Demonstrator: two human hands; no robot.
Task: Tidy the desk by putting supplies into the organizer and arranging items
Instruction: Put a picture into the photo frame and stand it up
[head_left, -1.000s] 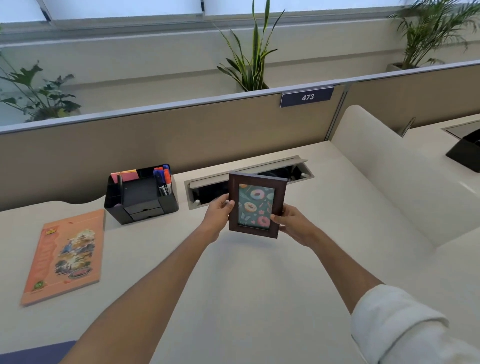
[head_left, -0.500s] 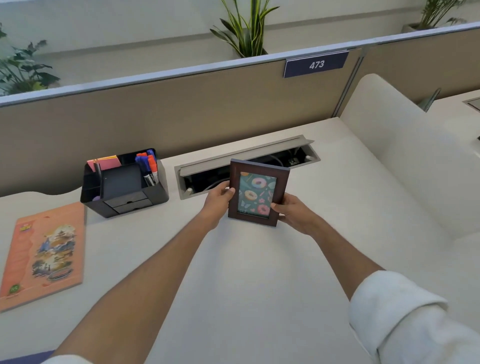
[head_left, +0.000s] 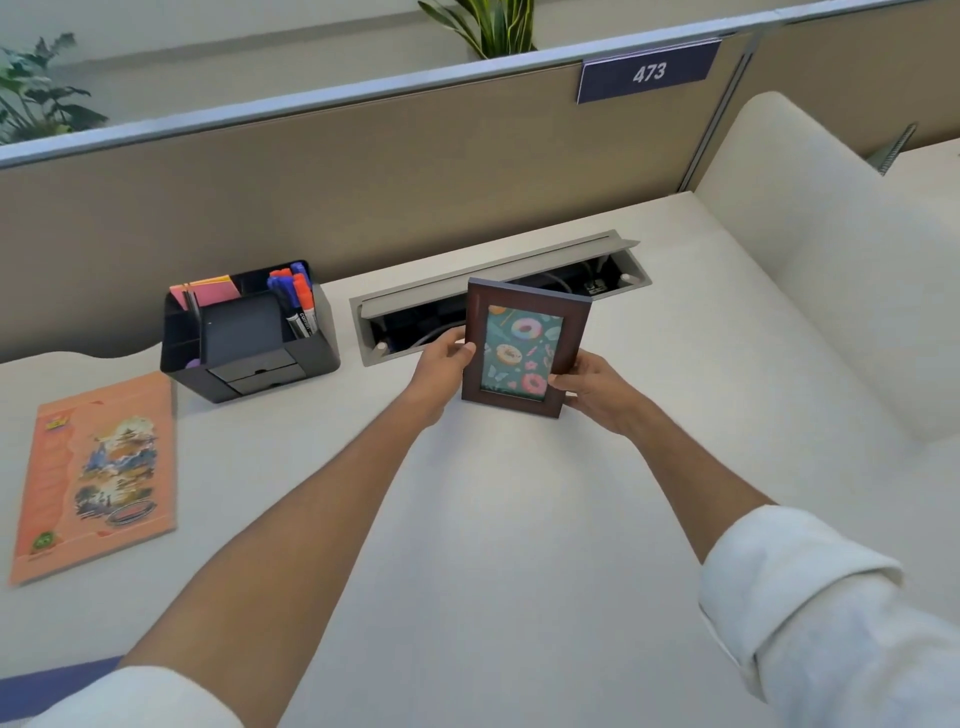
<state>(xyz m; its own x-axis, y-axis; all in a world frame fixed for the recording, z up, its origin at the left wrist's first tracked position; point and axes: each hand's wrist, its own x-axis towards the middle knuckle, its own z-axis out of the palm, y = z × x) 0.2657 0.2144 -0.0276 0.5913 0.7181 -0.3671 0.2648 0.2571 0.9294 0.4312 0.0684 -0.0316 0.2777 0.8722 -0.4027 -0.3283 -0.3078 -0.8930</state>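
A dark brown picture frame (head_left: 523, 349) with a doughnut print stands upright near the middle of the white desk (head_left: 467, 519), just in front of the open cable tray. My left hand (head_left: 441, 364) grips its left edge and my right hand (head_left: 592, 389) grips its lower right corner. Whether its bottom edge touches the desk I cannot tell. A black desk organizer (head_left: 249, 335) sits at the back left, holding several markers (head_left: 296, 301) and pink and orange sticky notes (head_left: 210, 291).
An orange notebook (head_left: 96, 475) lies flat at the left edge of the desk. A grey cable tray (head_left: 498, 296) with its lid up runs along the back. A beige partition (head_left: 363, 171) with a "473" label closes the far side. A white divider (head_left: 831, 270) rises on the right.
Both hands have lowered the frame slightly toward the desk, still gripping it. The view has tilted further down, so the organizer and notebook appear shifted left.
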